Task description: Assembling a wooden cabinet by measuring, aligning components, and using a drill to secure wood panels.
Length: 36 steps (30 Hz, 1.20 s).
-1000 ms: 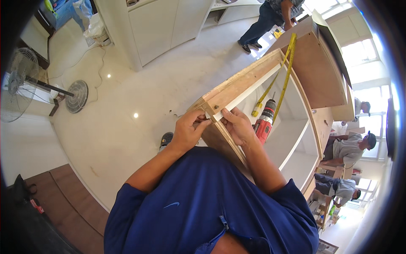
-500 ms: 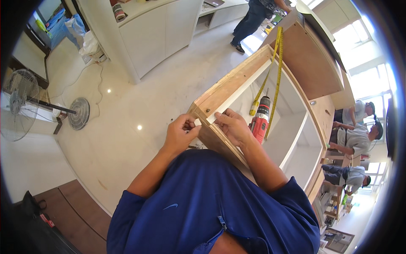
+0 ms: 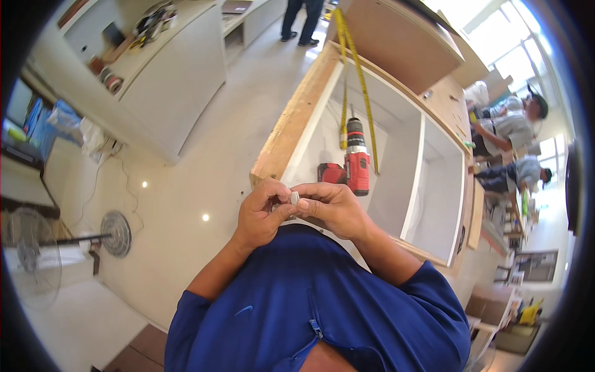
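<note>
My left hand (image 3: 263,214) and my right hand (image 3: 331,208) meet in front of my chest, fingertips pinched together on a small grey metal piece (image 3: 295,198). Both hands hover just above the near corner of a wooden cabinet carcass (image 3: 291,127) lying on its back, with a white inside. A red cordless drill (image 3: 354,166) lies inside the cabinet, just beyond my right hand. A yellow tape measure strip (image 3: 352,68) runs along the cabinet's inside behind the drill.
A white counter unit (image 3: 173,74) with clutter on top stands at the far left. A standing fan (image 3: 56,245) lies low on the left. A person's legs (image 3: 300,18) stand at the top. Two seated people (image 3: 514,142) are at the right. A brown board (image 3: 403,40) leans over the cabinet.
My hands have come off the cabinet's corner edge and drawn together toward my chest, now pinching a small metal piece. The view has tilted closer to the cabinet.
</note>
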### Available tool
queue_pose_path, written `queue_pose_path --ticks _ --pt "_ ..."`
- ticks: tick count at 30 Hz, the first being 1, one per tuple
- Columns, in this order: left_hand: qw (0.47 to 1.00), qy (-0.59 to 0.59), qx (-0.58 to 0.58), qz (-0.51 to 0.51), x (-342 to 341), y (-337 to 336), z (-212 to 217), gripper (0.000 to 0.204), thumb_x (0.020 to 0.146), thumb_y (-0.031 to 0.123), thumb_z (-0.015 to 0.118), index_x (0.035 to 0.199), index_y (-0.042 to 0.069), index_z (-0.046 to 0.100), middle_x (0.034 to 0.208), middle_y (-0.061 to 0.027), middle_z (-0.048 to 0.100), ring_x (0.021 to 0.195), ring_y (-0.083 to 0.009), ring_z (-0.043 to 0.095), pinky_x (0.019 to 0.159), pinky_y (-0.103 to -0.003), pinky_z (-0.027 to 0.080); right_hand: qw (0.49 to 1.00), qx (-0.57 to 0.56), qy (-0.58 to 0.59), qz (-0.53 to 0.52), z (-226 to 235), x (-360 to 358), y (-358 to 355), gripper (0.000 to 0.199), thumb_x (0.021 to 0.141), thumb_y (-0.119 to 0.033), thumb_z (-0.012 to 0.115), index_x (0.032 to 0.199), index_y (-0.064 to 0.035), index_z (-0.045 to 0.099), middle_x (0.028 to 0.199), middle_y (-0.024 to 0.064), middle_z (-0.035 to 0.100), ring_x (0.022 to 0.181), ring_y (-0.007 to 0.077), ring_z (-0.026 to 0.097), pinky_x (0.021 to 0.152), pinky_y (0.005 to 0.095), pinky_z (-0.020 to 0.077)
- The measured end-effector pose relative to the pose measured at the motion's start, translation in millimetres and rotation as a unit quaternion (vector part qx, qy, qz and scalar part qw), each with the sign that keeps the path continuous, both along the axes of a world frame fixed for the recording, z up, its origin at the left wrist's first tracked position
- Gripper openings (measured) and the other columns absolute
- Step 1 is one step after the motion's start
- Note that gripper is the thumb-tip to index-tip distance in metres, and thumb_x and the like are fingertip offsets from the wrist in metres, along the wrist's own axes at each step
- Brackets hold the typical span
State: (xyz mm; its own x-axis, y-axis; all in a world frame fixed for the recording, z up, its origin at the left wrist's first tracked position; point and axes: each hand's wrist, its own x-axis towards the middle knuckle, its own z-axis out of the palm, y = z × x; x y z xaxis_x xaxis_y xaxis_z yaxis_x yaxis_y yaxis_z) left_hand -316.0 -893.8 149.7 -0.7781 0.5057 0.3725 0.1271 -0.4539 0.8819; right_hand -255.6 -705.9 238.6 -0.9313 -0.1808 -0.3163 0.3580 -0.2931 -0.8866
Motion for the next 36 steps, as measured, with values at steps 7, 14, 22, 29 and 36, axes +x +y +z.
queue_pose_path --ticks 7,14,22,29,36 --pt "0.991 -0.02 -0.021 -0.129 -4 14 23 0.031 0.091 -0.001 0.075 0.121 0.001 0.066 0.116 -0.0078 0.062 0.099 -0.0164 0.066 0.083 -0.028 0.056 0.987 0.036 0.031 -0.155 4 34 2 0.026 0.094 -0.007 0.075 0.117 0.0045 0.07 0.105 0.0084 0.074 0.093 0.014 0.068 0.088 0.0292 0.0563" --pt "0.963 -0.054 -0.089 -0.248 -1 33 30 0.019 0.093 0.001 0.073 0.111 -0.001 0.071 0.112 -0.0094 0.066 0.098 -0.0164 0.067 0.082 -0.028 0.056 0.907 0.373 0.077 -0.18 13 83 -4 0.022 0.094 -0.003 0.073 0.116 0.0007 0.072 0.097 0.0054 0.074 0.09 0.0122 0.068 0.086 0.0301 0.0569" --pt "0.957 0.08 -0.144 -0.238 41 63 49 0.015 0.102 0.01 0.063 0.104 -0.003 0.069 0.108 -0.0074 0.066 0.096 -0.0155 0.062 0.086 -0.029 0.051 0.937 0.099 0.114 -0.316 4 141 8 0.03 0.096 0.002 0.066 0.126 0.005 0.061 0.098 0.0073 0.074 0.094 0.0148 0.071 0.084 0.0294 0.0569" --pt "0.931 -0.056 -0.135 -0.336 110 104 47 0.014 0.103 0.01 0.062 0.102 -0.002 0.068 0.107 -0.0065 0.065 0.093 -0.0137 0.062 0.083 -0.028 0.052 0.931 0.016 0.088 -0.353 -12 215 46 0.032 0.094 0.003 0.067 0.126 0.004 0.062 0.09 0.004 0.071 0.081 0.009 0.068 0.071 0.0244 0.0536" --pt "0.913 -0.072 -0.221 -0.335 180 133 36 0.015 0.104 0.01 0.062 0.106 -0.003 0.07 0.092 -0.0084 0.07 0.082 -0.0151 0.068 0.076 -0.03 0.06 0.902 0.192 -0.018 -0.386 -20 288 67 0.018 0.091 -0.011 0.074 0.102 0.0028 0.074 0.071 -0.0037 0.062 0.064 0.0023 0.053 0.056 0.0214 0.0407"
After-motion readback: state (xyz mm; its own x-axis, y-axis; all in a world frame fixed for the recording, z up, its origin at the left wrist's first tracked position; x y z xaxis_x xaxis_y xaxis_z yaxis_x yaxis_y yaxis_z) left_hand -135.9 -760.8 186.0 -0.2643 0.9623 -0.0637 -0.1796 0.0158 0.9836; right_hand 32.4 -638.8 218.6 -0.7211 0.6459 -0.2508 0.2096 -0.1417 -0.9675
